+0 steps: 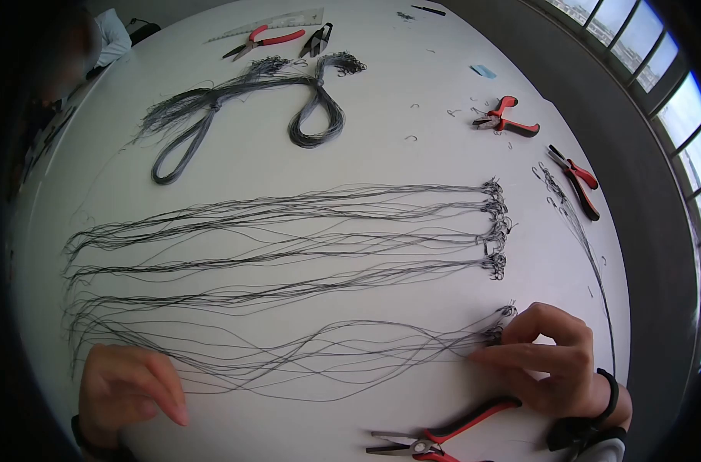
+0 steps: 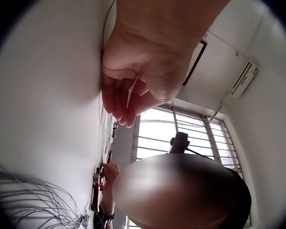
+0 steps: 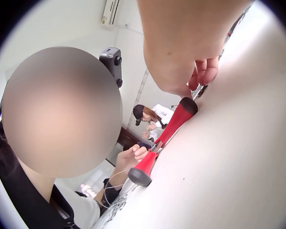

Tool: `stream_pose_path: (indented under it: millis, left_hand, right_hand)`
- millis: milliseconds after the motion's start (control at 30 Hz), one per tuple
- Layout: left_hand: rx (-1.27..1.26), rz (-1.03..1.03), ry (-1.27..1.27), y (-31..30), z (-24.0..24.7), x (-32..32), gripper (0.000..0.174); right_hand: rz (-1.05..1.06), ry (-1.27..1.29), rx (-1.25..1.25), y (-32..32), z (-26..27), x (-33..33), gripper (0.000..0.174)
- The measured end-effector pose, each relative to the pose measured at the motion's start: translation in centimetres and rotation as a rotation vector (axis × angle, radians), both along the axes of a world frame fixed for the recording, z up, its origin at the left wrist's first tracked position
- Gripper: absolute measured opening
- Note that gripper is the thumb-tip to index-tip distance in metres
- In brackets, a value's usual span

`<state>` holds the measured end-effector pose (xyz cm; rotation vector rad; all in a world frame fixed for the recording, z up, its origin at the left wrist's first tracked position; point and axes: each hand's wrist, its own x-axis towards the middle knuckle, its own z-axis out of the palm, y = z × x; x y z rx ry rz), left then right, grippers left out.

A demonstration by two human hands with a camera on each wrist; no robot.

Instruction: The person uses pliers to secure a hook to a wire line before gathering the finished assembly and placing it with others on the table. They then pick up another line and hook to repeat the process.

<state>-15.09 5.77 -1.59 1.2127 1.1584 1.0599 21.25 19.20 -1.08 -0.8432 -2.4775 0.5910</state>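
While the nearest hooked-line bundle (image 1: 293, 356) runs sideways across the tabletop (image 1: 412, 165), its hooks (image 1: 492, 336) sit right by the right hand (image 1: 547, 358), pinch unclear, with the relaxed, apparently empty left hand (image 1: 131, 385) near the opposite end.

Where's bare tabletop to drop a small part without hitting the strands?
Best: near side, between the left hand and the near pliers, below the strands. Second: between the looped bundle and the farther right-side pliers, though a few loose hooks lie there. Crowded: the middle, full of strands, and the hook ends at their right, down to the right hand.
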Motion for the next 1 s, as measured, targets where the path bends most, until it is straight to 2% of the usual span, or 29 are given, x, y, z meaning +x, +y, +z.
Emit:
stream_pose_path:
  millis: [200, 1000]
  left_hand:
    - [0.028, 0.003, 0.008, 0.06, -0.15, -0.04, 0.014]
    - [0.034, 0.036, -0.048, 0.03, -0.51, -0.02, 0.014]
  right_hand:
    - [-0.059, 0.049, -0.008, -0.24, 0.18, -0.15, 0.029]
    - [-0.07, 0.021, -0.027, -0.17, 0.31, -0.03, 0.03]
